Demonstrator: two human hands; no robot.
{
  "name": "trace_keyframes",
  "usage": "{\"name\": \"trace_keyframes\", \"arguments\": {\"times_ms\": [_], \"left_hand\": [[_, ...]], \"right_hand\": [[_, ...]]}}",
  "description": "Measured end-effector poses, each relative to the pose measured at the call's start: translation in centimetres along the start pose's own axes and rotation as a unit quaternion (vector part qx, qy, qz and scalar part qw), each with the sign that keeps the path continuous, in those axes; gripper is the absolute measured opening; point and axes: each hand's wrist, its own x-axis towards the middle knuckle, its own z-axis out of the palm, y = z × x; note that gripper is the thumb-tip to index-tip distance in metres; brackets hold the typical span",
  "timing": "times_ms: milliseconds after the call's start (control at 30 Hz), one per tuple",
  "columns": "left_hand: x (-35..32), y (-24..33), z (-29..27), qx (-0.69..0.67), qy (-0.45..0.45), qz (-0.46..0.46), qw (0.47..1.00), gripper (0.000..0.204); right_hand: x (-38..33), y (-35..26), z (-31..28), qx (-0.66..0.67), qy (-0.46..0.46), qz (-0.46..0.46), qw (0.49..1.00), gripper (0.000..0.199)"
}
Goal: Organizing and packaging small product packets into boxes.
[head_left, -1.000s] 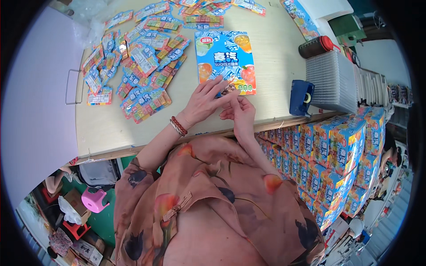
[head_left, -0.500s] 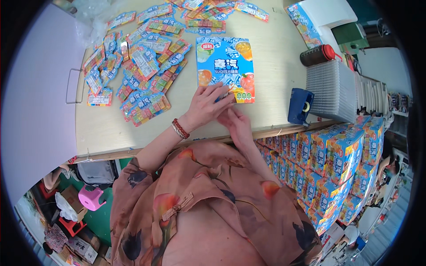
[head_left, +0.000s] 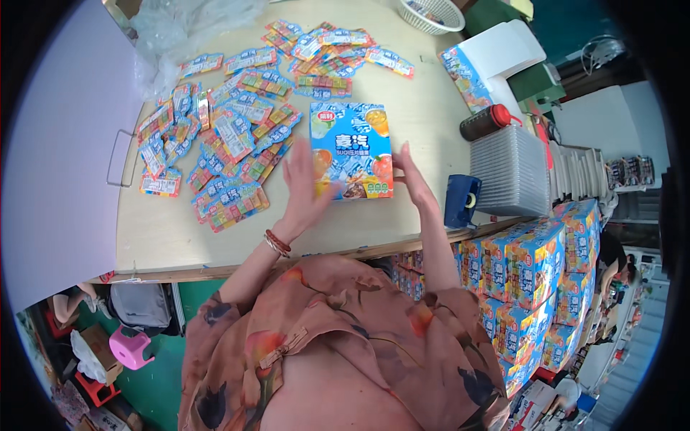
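Note:
A blue cardboard box [head_left: 351,147] with pictures of drinks and fruit stands closed on the pale table. My left hand [head_left: 305,194] is at its left lower side, fingers and thumb apart and slightly smeared by motion; the thumb reaches over the box's lower left corner. On the opposite side, my right hand [head_left: 417,179] is open beside the box's right edge, fingertips close to it; whether they touch cannot be told. Left of the box lie many loose candy blister packs [head_left: 233,133] in a spread pile, with another group of blister packs [head_left: 327,50] farther back.
At the right are a blue tape dispenser [head_left: 461,201], a stack of clear plastic trays [head_left: 510,171] and a dark bottle with a red lid [head_left: 485,122]. An open box [head_left: 467,79] and a white basket [head_left: 431,20] stand behind. Stacked blue boxes [head_left: 528,269] rise beyond the table's right front edge.
My hands have parted from the box's lower front to its two sides. The view has shifted, bringing the white basket into sight at the back.

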Motion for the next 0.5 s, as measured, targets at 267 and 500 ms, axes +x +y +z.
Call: {"name": "trace_keyframes", "arguments": {"times_ms": [267,500], "left_hand": [[-1.4,1.4,0.3,-0.395,-0.035,-0.186,0.899,0.083],[3.3,11.1,-6.8,-0.319,-0.18,0.175,0.914,0.077]], "right_hand": [[-1.6,1.5,1.6,0.066,-0.019,-0.021,0.997,0.06],[-15.9,1.5,-3.6,0.381,0.203,-0.244,0.868,0.056]]}}
